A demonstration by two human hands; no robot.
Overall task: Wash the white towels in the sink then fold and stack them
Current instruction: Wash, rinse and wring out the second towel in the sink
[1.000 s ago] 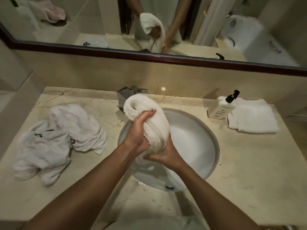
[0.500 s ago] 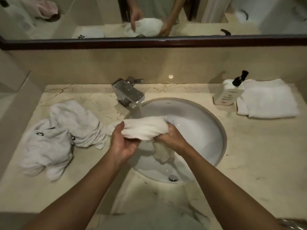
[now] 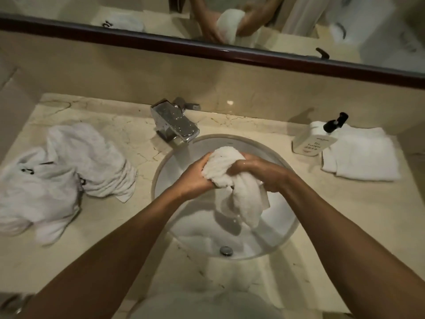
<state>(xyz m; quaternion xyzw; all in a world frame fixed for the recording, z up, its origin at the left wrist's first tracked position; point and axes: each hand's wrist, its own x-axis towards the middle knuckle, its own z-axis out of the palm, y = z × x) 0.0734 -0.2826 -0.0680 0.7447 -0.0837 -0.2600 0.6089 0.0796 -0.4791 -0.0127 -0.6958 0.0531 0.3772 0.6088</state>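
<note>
A wet white towel (image 3: 232,180) is bunched over the round white sink (image 3: 287,231). My left hand (image 3: 195,178) grips its upper left part. My right hand (image 3: 259,173) grips its right side, fingers curled into the cloth. The towel's lower end hangs down into the basin, apart from the bowl. A crumpled heap of white towels (image 3: 59,176) lies on the counter to the left. A folded white towel (image 3: 365,155) lies on the counter at the right.
A chrome faucet (image 3: 174,125) stands behind the sink. A white soap bottle with a black pump (image 3: 315,141) sits beside the folded towel. The marble counter (image 3: 345,226) runs to a wall on the left. A dark-framed mirror (image 3: 207,49) spans the back.
The towel went from upright, to stretched sideways between my hands, to bunched with its end hanging down. My hands have come closer together over the basin.
</note>
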